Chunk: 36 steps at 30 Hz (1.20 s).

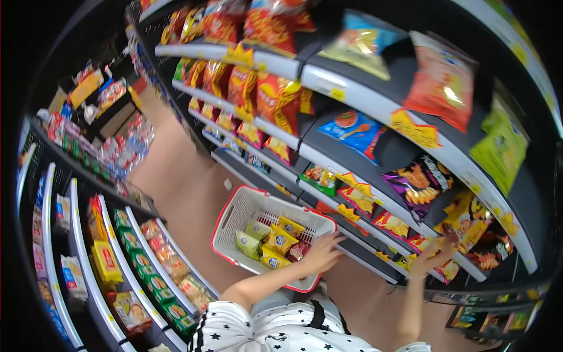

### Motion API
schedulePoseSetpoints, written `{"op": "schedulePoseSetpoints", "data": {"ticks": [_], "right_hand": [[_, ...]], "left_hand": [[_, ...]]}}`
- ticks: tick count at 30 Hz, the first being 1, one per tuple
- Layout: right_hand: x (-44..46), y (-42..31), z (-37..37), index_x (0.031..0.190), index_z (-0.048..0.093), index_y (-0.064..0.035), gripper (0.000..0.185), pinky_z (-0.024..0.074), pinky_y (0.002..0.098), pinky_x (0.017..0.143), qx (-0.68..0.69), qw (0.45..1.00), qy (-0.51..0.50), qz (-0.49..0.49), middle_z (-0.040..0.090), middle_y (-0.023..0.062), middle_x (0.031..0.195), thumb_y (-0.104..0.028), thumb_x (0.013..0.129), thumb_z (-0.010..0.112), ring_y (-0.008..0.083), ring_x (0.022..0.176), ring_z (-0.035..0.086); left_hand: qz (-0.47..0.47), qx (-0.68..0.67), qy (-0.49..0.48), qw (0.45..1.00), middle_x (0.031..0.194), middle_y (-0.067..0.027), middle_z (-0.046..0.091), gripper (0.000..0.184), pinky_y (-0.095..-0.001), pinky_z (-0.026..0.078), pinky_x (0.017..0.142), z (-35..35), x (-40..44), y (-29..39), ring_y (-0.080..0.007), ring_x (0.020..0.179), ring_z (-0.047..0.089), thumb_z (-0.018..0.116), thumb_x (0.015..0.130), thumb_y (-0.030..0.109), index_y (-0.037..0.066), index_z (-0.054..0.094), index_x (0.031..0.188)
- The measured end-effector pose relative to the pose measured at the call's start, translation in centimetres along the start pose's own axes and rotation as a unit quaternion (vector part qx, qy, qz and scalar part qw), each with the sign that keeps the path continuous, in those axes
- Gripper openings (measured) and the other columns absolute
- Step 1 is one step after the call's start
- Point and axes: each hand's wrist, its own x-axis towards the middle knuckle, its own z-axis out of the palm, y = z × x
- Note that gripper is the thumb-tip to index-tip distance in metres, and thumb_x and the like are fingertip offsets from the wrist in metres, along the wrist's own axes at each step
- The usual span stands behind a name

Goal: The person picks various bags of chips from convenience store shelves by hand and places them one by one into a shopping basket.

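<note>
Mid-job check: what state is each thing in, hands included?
Basket: uncovered, partly filled.
Basket bags: piled loosely, appear sealed.
Left hand: over the basket's edge, fingers spread, seemingly empty.
Yellow shelf bag: shelved, seal unclear.
Right hand: open beside the yellow shelf bag; contact unclear.
Blue bag: shelved, appears sealed.

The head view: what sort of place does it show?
Probably a shop's snack aisle: dark, white-edged shelves display colourful plastic snack bags, and a white plastic, red-rimmed basket holds small yellow and green packets.

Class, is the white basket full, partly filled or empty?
Partly filled: the basket holds yellow packets, green packets and a dark red packet, with bare interior showing beside them.
</note>
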Motion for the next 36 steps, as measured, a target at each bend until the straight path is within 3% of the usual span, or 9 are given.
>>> {"op": "schedulePoseSetpoints", "data": {"ticks": [4, 7, 10, 13, 17, 23, 25, 31, 36], "right_hand": [[-14.0, -9.2, 1.2, 0.106, 0.053, 0.0017, 0.028, 0.0362, 0.0443, 0.091, 0.134, 0.924, -0.335, 0.127, 0.052, 0.0195, 0.112, -0.016, 0.085, 0.057, 0.0352, 0.104, 0.047], [-17.1, -19.2, 3.7, 0.103, 0.056, 0.0003, 0.031, 0.0373, 0.0414, 0.091, 0.239, 0.824, -0.514, 0.004, 0.054, 0.0164, 0.11, -0.019, 0.081, 0.062, 0.0333, 0.105, 0.048], [-20.6, -26.2, 9.3, 0.106, 0.055, 0.0001, 0.036, 0.0365, 0.0407, 0.094, 0.297, 0.779, -0.55, -0.05, 0.054, 0.0157, 0.111, -0.025, 0.082, 0.062, 0.0324, 0.107, 0.047], [-23.9, -30.7, 15.2, 0.109, 0.055, -0.0002, 0.042, 0.0352, 0.0412, 0.095, 0.264, 0.748, -0.597, -0.119, 0.055, 0.0144, 0.11, -0.033, 0.082, 0.061, 0.0328, 0.111, 0.044], [-26.6, -35.2, 20.6, 0.115, 0.053, 0.0027, 0.053, 0.0329, 0.041, 0.098, 0.193, 0.749, -0.618, -0.139, 0.055, 0.0161, 0.114, -0.04, 0.083, 0.058, 0.0314, 0.115, 0.043], [-30.1, -36.3, 22.5, 0.104, 0.066, -0.0096, 0.034, 0.0337, 0.0422, 0.095, 0.136, 0.756, -0.605, -0.209, 0.059, 0.0121, 0.115, -0.034, 0.081, 0.06, 0.028, 0.116, 0.044], [-31.0, -35.9, 22.6, 0.088, 0.071, -0.0139, 0.017, 0.0363, 0.0404, 0.09, 0.204, 0.752, -0.61, -0.145, 0.065, 0.0078, 0.102, -0.024, 0.078, 0.062, 0.0251, 0.108, 0.051], [-28.6, -35.6, 19.9, 0.082, 0.07, -0.0115, 0.013, 0.0387, 0.0418, 0.088, 0.284, 0.795, -0.533, -0.051, 0.068, 0.001, 0.09, -0.007, 0.072, 0.063, 0.0232, 0.1, 0.058], [-19.4, -32.6, 13.6, 0.096, 0.071, -0.0193, 0.02, 0.0373, 0.0399, 0.091, 0.347, 0.823, -0.447, -0.042, 0.066, -0.0044, 0.101, -0.014, 0.079, 0.062, 0.0188, 0.106, 0.054]], "left_hand": [[-0.28, 0.156, 0.023, 0.947, 0.117, -0.0201, 0.048, 0.027, -0.0492, 0.036, 0.09, -5.8, -14.4, -1.9, -0.0402, 0.114, 0.041, 0.062, 0.062, 0.007, 0.003, 0.058, 0.088], [-0.416, 0.218, -0.018, 0.882, 0.116, -0.0212, 0.048, 0.03, -0.0506, 0.033, 0.094, -8.9, -20.3, -4.4, -0.0386, 0.114, 0.041, 0.06, 0.07, 0.007, 0.0, 0.054, 0.099], [-0.533, 0.139, -0.148, 0.821, 0.103, -0.0202, 0.057, 0.036, -0.0459, 0.036, 0.089, -9.7, -24.5, -8.1, -0.0328, 0.1, 0.052, 0.059, 0.077, 0.018, -0.004, 0.052, 0.105], [-0.52, 0.155, -0.318, 0.778, 0.091, -0.0212, 0.062, 0.045, -0.0439, 0.039, 0.085, -9.8, -24.7, -9.9, -0.0351, 0.091, 0.058, 0.057, 0.08, 0.026, -0.006, 0.049, 0.111], [-0.518, 0.175, -0.323, 0.773, 0.087, -0.0202, 0.063, 0.045, -0.0427, 0.04, 0.082, -8.2, -23.7, -10.2, -0.0347, 0.086, 0.059, 0.054, 0.081, 0.031, -0.006, 0.052, 0.108], [-0.495, 0.118, -0.277, 0.815, 0.09, -0.0177, 0.062, 0.044, -0.0421, 0.036, 0.09, -8.9, -24.3, -8.6, -0.0307, 0.094, 0.056, 0.055, 0.081, 0.028, -0.004, 0.054, 0.111], [-0.431, 0.132, -0.129, 0.884, 0.101, -0.0208, 0.058, 0.044, -0.0428, 0.034, 0.095, -8.9, -24.9, -8.4, -0.0323, 0.105, 0.05, 0.057, 0.08, 0.026, -0.006, 0.053, 0.11], [-0.481, 0.073, 0.001, 0.874, 0.134, -0.0288, 0.032, 0.071, -0.0487, 0.03, 0.101, -11.5, -23.0, -8.0, -0.0425, 0.123, 0.033, 0.066, 0.074, 0.015, -0.005, 0.03, 0.132], [-0.405, 0.197, 0.061, 0.891, 0.138, -0.0304, 0.023, 0.101, -0.0527, 0.029, 0.099, -14.4, -20.1, -7.1, -0.0459, 0.124, 0.03, 0.08, 0.063, 0.037, 0.001, 0.021, 0.137]]}}
